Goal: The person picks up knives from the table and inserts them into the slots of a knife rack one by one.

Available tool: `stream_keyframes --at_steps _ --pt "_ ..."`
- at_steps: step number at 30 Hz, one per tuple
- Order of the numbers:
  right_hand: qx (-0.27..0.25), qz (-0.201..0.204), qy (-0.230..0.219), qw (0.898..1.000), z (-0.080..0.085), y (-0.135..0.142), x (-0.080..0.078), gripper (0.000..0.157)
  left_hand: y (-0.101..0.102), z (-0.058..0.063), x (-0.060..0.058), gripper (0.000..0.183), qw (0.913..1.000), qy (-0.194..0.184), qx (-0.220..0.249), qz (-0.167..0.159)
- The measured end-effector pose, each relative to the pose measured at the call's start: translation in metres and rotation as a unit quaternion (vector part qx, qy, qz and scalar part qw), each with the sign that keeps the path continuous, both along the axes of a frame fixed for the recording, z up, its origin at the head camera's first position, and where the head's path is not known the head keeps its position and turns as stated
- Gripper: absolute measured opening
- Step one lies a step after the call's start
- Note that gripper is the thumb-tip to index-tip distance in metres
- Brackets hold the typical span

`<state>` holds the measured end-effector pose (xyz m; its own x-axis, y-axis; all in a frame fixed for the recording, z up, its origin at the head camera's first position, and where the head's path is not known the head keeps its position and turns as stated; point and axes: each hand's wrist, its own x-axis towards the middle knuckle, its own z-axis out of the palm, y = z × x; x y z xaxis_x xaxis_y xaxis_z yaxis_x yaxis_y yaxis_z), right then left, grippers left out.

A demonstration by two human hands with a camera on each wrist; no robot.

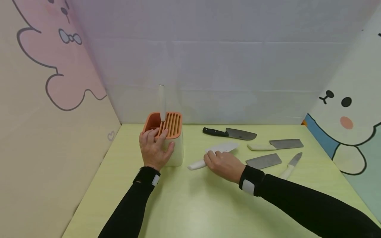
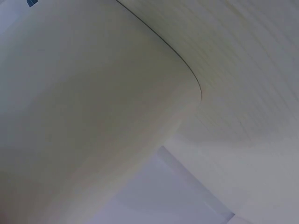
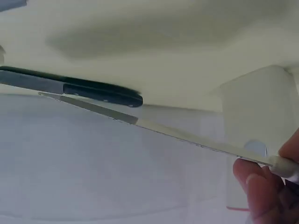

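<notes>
My left hand rests on the front of a cream knife block with an orange slotted top, fingers over the rim and thumb spread along the front. One white-handled knife stands upright in the block, its blade hidden inside. To the right of the block, my right hand grips a broad-bladed knife where its white handle meets the blade. That handle points left and the blade points away to the right. In the right wrist view, the thumb and fingers pinch it near the handle.
Behind the held knife lies a black-handled knife. Further right are a light-handled cleaver, another broad blade partly behind my wrist, and a small pointed knife. A pale wall rises at the table's back edge.
</notes>
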<state>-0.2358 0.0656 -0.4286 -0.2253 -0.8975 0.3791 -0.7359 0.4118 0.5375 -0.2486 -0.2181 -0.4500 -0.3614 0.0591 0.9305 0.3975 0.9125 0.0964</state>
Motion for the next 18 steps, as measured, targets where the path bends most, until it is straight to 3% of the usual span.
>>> stream_keyframes --at_steps 2,6,9,12,15,18 --pt "-0.005 0.011 0.02 1.0 0.01 0.001 0.0 0.009 0.0 0.0 0.001 0.047 1.0 0.0 0.001 0.0" --pt "-0.042 0.028 0.045 0.998 0.031 0.004 -0.002 0.018 0.0 -0.001 0.001 0.046 1.0 0.002 0.001 -0.002" --pt "-0.104 0.036 0.023 0.994 0.047 0.007 -0.005 0.007 0.001 -0.002 0.001 0.046 1.0 0.002 0.001 -0.003" --pt "-0.2 0.033 -0.025 0.979 0.062 0.012 -0.008 0.019 0.001 -0.003 0.0 0.046 1.0 0.0 -0.001 -0.001" --pt "-0.317 0.016 -0.095 0.944 0.075 0.017 -0.013 0.022 0.001 -0.002 0.0 0.046 1.0 0.001 -0.002 0.002" --pt "-0.414 -0.01 -0.187 0.891 0.091 0.023 -0.017 0.021 0.0 -0.001 0.0 0.046 1.0 0.0 -0.003 0.005"
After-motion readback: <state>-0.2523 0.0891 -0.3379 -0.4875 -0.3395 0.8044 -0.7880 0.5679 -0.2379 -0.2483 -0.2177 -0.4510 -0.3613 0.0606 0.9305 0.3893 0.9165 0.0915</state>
